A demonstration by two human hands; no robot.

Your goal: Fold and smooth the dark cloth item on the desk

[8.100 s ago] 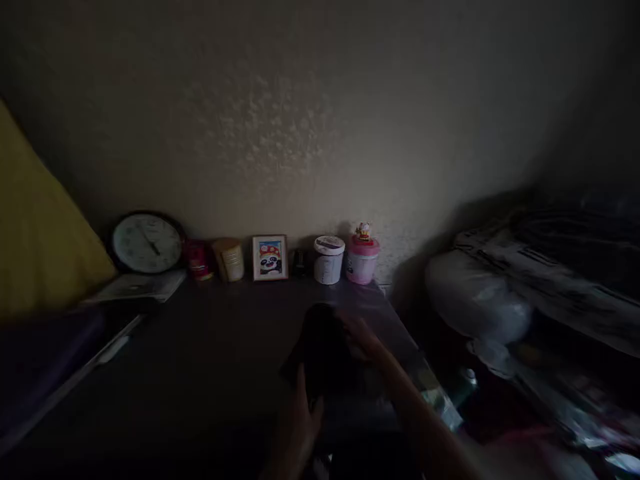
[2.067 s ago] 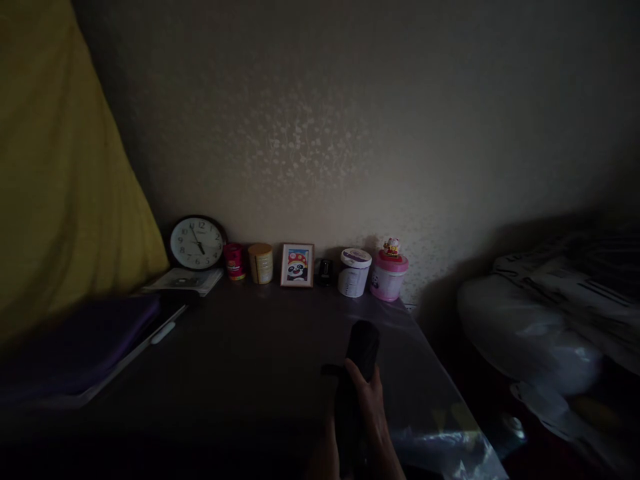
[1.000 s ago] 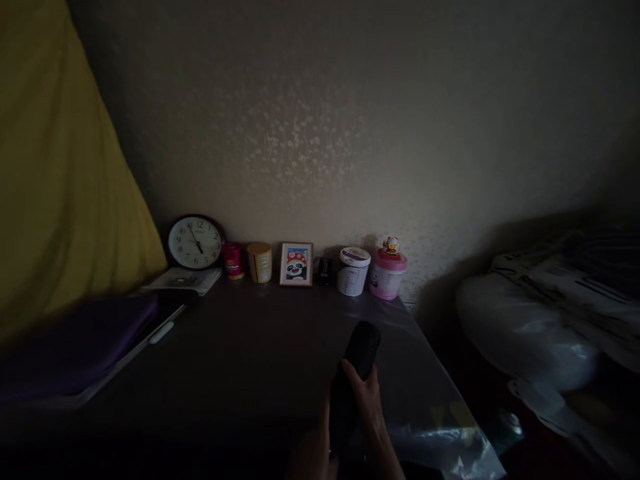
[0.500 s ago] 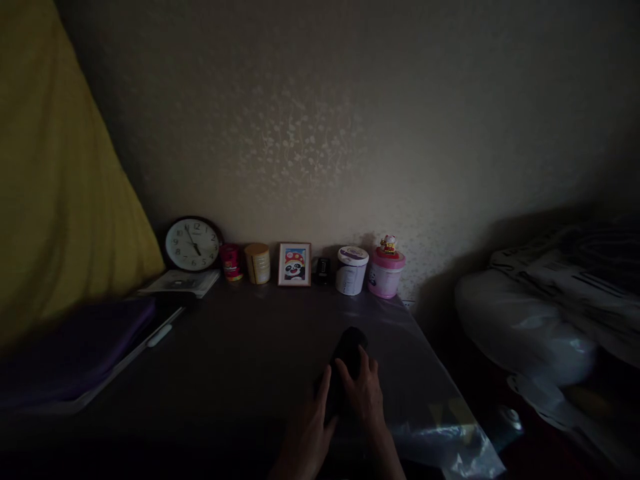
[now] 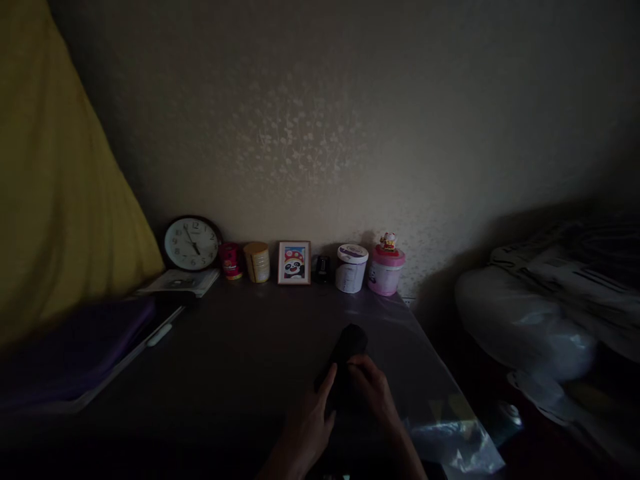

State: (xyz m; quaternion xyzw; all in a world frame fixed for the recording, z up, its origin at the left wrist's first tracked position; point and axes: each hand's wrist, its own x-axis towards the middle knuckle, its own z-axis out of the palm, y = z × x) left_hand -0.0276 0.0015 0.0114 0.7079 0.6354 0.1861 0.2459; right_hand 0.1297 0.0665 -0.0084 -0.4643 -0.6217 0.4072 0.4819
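Note:
The room is dim. A dark, rolled-up, elongated object [image 5: 346, 353] lies on the dark tabletop [image 5: 235, 353], its far end pointing toward the wall. My left hand [image 5: 307, 423] rests against its near left side with the thumb raised along it. Fingers of my right hand [image 5: 374, 393] curl over its near right side. Both hands grip the object's near end, which they hide. I cannot make out what the object is.
Along the wall stand a round clock [image 5: 192, 235], a red tin [image 5: 231, 261], a yellow tin [image 5: 257, 261], a small panda picture frame [image 5: 294, 263], a white tub [image 5: 351, 268] and a pink tub [image 5: 385, 269]. A purple folder [image 5: 75, 350] lies at left. Clear plastic [image 5: 450, 440] overhangs the table's right edge.
The dark object, held raised a second ago, now lies lower on the table. My left hand has come up beside it and my right hand has shifted nearer.

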